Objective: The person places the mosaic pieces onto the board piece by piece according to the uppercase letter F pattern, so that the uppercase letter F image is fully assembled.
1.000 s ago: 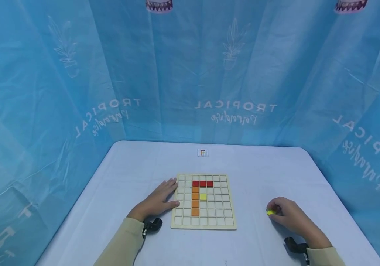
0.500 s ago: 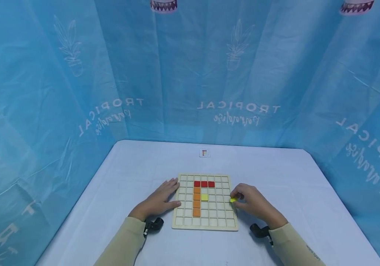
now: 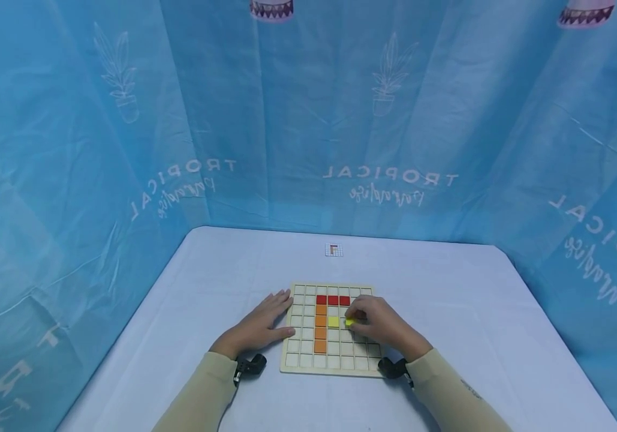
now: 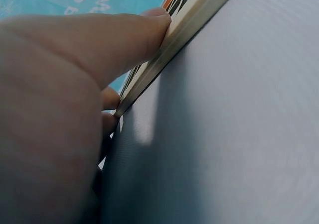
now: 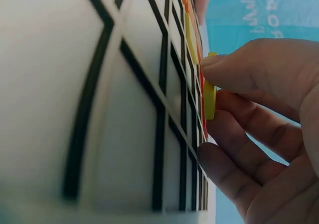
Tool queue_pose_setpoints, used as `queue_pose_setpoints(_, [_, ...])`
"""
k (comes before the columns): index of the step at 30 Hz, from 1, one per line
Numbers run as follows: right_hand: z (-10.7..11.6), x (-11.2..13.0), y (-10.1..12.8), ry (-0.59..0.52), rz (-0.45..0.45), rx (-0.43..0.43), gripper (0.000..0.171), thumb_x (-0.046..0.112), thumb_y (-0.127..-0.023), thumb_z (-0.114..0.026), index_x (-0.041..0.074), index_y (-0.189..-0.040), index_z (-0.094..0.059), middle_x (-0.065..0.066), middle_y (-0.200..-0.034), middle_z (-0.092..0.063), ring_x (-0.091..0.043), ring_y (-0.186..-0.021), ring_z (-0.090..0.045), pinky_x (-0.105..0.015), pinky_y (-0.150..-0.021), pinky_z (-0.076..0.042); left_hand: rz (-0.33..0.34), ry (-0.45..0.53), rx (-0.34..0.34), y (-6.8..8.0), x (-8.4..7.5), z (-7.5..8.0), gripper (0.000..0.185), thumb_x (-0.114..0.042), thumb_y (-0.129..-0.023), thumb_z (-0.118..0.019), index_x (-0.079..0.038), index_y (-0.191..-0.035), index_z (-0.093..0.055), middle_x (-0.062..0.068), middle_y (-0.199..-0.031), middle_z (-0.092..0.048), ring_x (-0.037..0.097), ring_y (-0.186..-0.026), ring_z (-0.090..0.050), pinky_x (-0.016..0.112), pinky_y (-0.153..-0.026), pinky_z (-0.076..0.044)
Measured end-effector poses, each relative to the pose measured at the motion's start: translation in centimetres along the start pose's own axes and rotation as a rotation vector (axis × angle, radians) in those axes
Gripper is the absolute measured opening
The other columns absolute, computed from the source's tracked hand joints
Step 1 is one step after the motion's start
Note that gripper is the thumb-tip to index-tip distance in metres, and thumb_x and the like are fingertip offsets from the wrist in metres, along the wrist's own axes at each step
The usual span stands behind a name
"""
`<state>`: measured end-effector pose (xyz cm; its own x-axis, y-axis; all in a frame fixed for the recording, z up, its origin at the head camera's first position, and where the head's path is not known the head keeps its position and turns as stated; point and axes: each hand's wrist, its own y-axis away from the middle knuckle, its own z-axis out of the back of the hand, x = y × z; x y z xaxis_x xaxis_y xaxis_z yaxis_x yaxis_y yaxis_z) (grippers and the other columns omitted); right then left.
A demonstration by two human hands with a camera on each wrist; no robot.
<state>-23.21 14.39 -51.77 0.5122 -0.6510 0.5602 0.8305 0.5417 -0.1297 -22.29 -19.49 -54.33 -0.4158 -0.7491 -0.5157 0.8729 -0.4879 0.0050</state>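
Blue printed curtains close in a pale counter, where a person in cream sleeves sits at a wooden grid board. Nearest the person, the left hand lies flat with fingers spread and straight, pressing against the board's left edge. The right hand hovers over the middle of the grid, thumb and fingertips pinching a small yellow tile just beside a yellow tile already seated. Further in, an orange column runs up to a red row. Beyond the board lies a small pattern card.

This looks like the placing step: the next move would call for lowering the pinched tile squarely into the free cell.

Only the right wrist view shows the yellow tile held on edge, not yet flat. Only the left wrist view shows a fingertip bearing on the board's rim.
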Motion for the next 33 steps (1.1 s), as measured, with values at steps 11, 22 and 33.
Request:
queue_pose_setpoints(11, [-0.8,0.1,-0.8,-0.008,-0.010,0.021,0.021,0.006,-0.088,-0.087,0.016,-0.104,-0.078,0.011,-0.101,-0.067,-0.009,-0.091,-0.061,-0.032,-0.083,-0.058,-0.004,-0.002,0.002,0.0,-0.3,-0.2,0.086,-0.059,-0.101,-0.063,-0.009,-0.165,-0.035,0.005,-0.173,-0.022,0.026,-0.159,-0.012,0.048,-0.126,-0.014])
queue_pose_setpoints(22, [-0.3,0.3,-0.1,0.014,-0.066,0.008,0.023,0.006,-0.087,-0.088,0.015,-0.106,-0.078,0.010,-0.102,-0.068,-0.010,-0.091,-0.061,-0.033,-0.086,-0.058,0.001,-0.010,0.003,-0.3,-0.6,-0.2,0.087,-0.060,-0.101,-0.064,-0.009,-0.166,-0.035,0.004,-0.173,-0.022,0.025,-0.159,-0.012,0.048,-0.126,-0.014])
queue_pose_setpoints(33, [3.1,-2.4,3.8,-0.032,-0.150,-0.182,0.021,0.010,-0.091,-0.084,0.011,-0.111,-0.078,0.007,-0.108,-0.070,-0.018,-0.100,-0.067,-0.044,-0.089,-0.058,-0.017,0.004,0.018,-0.7,-0.6,0.0,0.087,-0.059,-0.101,-0.063,-0.009,-0.166,-0.035,0.004,-0.173,-0.022,0.027,-0.159,-0.012,0.050,-0.126,-0.016])
